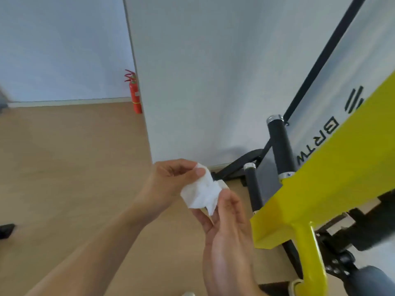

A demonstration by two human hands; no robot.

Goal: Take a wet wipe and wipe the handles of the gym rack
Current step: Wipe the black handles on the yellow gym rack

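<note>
A crumpled white wet wipe (202, 194) is held between both hands in the middle of the view. My left hand (168, 180) pinches its upper edge with thumb and fingers. My right hand (226, 223) holds its lower part, palm turned up. To the right stands the gym rack with a yellow arm (316, 189). Two black handles stick up from it: a tall one (280, 146) and a shorter one (253, 186), both with chrome end caps. The hands are left of the handles and do not touch them.
A pale wall corner (192, 82) rises behind the hands. A red fire extinguisher (135, 95) stands on the wooden floor at the wall. Black rack base tubes (235, 165) lie on the floor. A dark object (6, 230) sits at the left edge.
</note>
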